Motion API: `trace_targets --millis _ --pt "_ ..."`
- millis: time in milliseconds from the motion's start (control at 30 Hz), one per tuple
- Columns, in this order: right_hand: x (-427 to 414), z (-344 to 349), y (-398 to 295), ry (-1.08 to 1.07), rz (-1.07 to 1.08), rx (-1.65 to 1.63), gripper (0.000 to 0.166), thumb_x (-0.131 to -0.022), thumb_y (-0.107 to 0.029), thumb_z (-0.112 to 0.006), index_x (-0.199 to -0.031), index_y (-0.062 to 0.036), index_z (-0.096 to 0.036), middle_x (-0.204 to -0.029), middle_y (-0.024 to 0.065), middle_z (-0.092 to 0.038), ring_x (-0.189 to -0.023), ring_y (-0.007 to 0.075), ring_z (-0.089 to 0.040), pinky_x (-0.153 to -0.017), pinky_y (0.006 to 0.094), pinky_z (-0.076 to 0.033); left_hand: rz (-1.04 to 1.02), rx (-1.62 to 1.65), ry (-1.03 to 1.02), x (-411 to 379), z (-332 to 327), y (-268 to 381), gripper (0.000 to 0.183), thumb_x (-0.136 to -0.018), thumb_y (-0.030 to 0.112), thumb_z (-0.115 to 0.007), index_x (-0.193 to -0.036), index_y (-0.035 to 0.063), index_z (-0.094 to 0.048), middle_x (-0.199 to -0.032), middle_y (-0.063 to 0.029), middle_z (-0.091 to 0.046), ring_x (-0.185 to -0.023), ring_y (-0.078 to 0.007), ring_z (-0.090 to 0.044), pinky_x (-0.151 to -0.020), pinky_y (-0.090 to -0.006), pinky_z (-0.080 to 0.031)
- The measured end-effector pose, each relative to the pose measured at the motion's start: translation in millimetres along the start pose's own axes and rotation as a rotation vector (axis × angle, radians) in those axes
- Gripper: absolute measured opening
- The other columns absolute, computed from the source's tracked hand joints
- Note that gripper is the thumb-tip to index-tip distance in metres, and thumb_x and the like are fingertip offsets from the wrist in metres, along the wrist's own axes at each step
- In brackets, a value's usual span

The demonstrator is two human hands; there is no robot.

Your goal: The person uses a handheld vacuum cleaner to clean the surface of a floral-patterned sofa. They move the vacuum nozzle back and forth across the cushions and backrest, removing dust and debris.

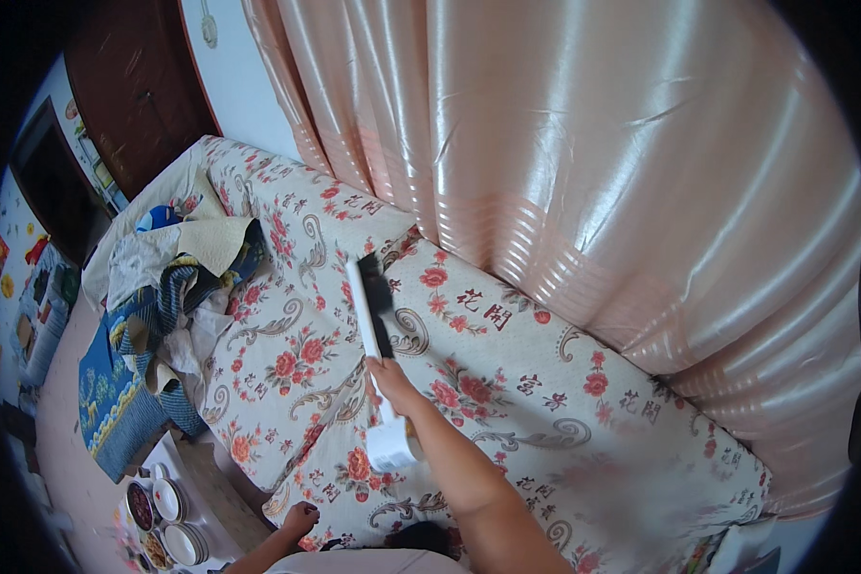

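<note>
My right hand (391, 387) grips the white handle of a long brush (366, 308) with black bristles, held over a sofa with a floral-patterned cover (430, 387). Just below that hand is a white cylindrical object (392, 446) bearing a label; whether it joins the brush handle I cannot tell. My left hand (301, 518) is held low near the sofa's front edge, its fingers curled, with nothing visible in it. The black bristles point right, towards the sofa's back.
Crumpled blue patterned fabric (125, 380) and white cloths (140, 265) lie at the sofa's left end. A table (219, 495) with stacked white bowls (184, 543) and a pot of dark food (140, 504) stands lower left. Pink satin curtains (581, 143) hang behind the sofa.
</note>
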State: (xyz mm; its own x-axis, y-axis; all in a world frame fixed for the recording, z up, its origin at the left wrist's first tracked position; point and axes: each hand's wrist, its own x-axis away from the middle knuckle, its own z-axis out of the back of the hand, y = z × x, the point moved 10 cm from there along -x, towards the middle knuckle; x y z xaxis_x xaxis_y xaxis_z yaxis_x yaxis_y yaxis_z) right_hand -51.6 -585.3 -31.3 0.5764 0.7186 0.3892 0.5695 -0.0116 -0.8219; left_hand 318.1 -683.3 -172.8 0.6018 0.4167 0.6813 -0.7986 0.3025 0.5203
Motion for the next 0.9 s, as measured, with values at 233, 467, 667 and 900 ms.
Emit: trace_targets --millis 233,467,667,900 --pt "94.5 12.7 101.7 -0.028 -0.226 0.758 0.031 -0.084 -0.03 -0.046 -0.091 -0.0004 -0.051 -0.065 0.0108 -0.056 -0.049 0.0215 -0.055 -0.051 0.0358 -0.044 -0.074 0.052 0.027 -10.5 9.7 0.8 0.031 -0.072 0.02 -0.056 -0.09 -0.004 -0.055 -0.07 -0.0127 -0.061 -0.064 -0.019 -0.061 -0.058 -0.0292 -0.047" --pt "131.4 44.2 -36.4 0.361 0.444 1.861 0.03 -0.079 -0.029 -0.051 -0.091 -0.0019 -0.05 -0.07 0.0156 -0.057 -0.059 0.0274 -0.059 -0.052 0.0383 -0.048 0.068 0.04 0.052 -12.0 23.7 -82.2 0.03 -0.071 0.02 -0.056 -0.09 -0.0027 -0.058 -0.071 -0.0138 -0.062 -0.062 -0.0194 -0.062 -0.06 -0.0305 -0.049" --pt "82.7 72.6 -86.0 0.649 0.4 1.804 0.026 -0.08 -0.029 -0.051 -0.08 -0.0029 -0.049 -0.069 0.0144 -0.058 -0.059 0.0256 -0.06 -0.051 0.0375 -0.048 0.131 0.058 0.091 -1.8 22.4 -106.3 0.028 -0.069 0.018 -0.056 -0.087 -0.0033 -0.058 -0.067 -0.0125 -0.062 -0.064 -0.0192 -0.062 -0.062 -0.0307 -0.049" --pt "36.0 119.9 22.1 0.555 0.102 1.566 0.032 -0.083 -0.032 -0.046 -0.089 -0.0003 -0.049 -0.075 0.0183 -0.061 -0.073 0.0314 -0.061 -0.067 0.0413 -0.047 0.073 0.127 0.094 15.6 6.8 -73.0 0.03 -0.071 0.02 -0.056 -0.089 -0.0044 -0.057 -0.071 -0.0132 -0.062 -0.066 -0.0192 -0.062 -0.061 -0.0298 -0.048"
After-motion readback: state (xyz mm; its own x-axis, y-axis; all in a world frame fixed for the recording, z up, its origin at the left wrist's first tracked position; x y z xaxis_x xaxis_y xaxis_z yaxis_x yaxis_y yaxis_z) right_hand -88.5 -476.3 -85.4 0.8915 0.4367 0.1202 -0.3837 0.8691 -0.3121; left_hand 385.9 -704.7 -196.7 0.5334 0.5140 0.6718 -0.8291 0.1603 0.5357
